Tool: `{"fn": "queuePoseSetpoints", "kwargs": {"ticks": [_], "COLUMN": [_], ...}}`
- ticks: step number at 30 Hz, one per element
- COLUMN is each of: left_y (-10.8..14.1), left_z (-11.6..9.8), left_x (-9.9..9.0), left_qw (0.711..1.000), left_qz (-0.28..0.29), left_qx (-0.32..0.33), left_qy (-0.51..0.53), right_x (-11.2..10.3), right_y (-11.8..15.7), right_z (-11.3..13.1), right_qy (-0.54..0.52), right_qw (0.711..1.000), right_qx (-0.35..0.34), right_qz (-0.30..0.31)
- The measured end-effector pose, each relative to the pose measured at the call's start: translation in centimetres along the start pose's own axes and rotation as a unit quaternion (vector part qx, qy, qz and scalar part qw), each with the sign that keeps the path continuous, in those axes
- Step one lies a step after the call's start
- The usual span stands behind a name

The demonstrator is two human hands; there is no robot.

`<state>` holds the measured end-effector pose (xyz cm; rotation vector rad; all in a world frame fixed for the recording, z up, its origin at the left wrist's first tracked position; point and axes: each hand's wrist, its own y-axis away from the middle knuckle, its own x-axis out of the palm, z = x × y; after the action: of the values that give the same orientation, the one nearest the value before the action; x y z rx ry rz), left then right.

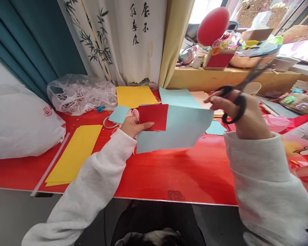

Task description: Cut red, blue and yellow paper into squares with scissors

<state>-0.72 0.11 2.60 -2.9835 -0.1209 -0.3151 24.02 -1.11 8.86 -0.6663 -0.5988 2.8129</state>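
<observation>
A small red paper piece [154, 117] lies against a larger light blue sheet [184, 128], and my left hand [133, 125] pinches both at their left side, thumb on the red piece. The blue sheet stretches to the right above the red table. My right hand [240, 111] has its fingers in the black handles of the scissors [248, 77], whose blurred blades point up and to the right. The right fingertips are at the blue sheet's upper right corner; whether they pinch it is unclear.
Yellow sheets [75, 153] lie at the left beside a pale strip [51, 164]. A white bag [23, 119] and a clear bag of beads [82, 94] stand behind. More yellow paper [136, 96] is at the back. A windowsill [195, 77] holds crafts and a red balloon [213, 26].
</observation>
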Motion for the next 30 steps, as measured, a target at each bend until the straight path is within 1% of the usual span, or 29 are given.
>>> {"fn": "queuePoseSetpoints", "kwargs": {"ticks": [2,3,5,7,8,10,14,16,19,20,22,24,27,30], "left_y": [0.3,0.3,0.3,0.2,0.1,0.1,0.2,0.3,0.1,0.0,-0.1,0.0,0.5,1.0], "left_z": [-0.3,-0.4,-0.3,-0.2,-0.2,-0.3,-0.8,-0.9,-0.7,-0.6,-0.4,-0.4,-0.6,-0.8], "left_x": [-0.2,-0.3,-0.6,-0.8,-0.9,-1.0,-0.9,-0.7,-0.6,-0.6,-0.6,-0.4,0.2,0.7], "left_qw": [0.996,0.992,0.987,0.979,0.974,0.968,0.969,0.973,0.980,0.981,0.980,0.982,0.991,0.995], "left_qz": [0.067,0.093,0.126,0.165,0.182,0.206,0.203,0.175,0.126,0.116,0.107,0.094,0.078,0.058], "left_qx": [-0.047,-0.066,-0.083,-0.104,-0.112,-0.112,-0.078,-0.039,0.044,0.066,0.088,0.089,0.058,0.051], "left_qy": [-0.034,-0.046,-0.057,-0.066,-0.071,-0.087,-0.121,-0.143,-0.146,-0.141,-0.143,-0.141,-0.093,-0.066], "right_x": [0.5,1.1,2.5,4.0,4.7,5.6,6.2,6.3,6.4,6.4,6.4,6.4,6.3,6.2], "right_y": [-0.5,-0.7,-0.9,-0.9,-0.8,-0.6,-0.5,-0.5,-0.4,-0.3,-0.2,0.0,0.1,0.1], "right_z": [1.0,1.4,1.8,1.9,1.8,1.5,0.6,0.2,0.0,0.0,0.1,0.2,0.1,-0.2], "right_qy": [0.047,0.053,0.047,0.030,0.020,-0.006,-0.059,-0.067,-0.084,-0.092,-0.097,-0.089,-0.080,-0.093], "right_qw": [0.995,0.991,0.979,0.966,0.961,0.961,0.974,0.977,0.975,0.973,0.972,0.975,0.979,0.978], "right_qx": [-0.005,-0.013,-0.025,-0.022,-0.020,-0.017,-0.015,-0.016,0.008,0.019,0.026,0.015,-0.010,0.006], "right_qz": [0.087,0.124,0.199,0.257,0.274,0.275,0.218,0.202,0.207,0.210,0.211,0.202,0.185,0.187]}}
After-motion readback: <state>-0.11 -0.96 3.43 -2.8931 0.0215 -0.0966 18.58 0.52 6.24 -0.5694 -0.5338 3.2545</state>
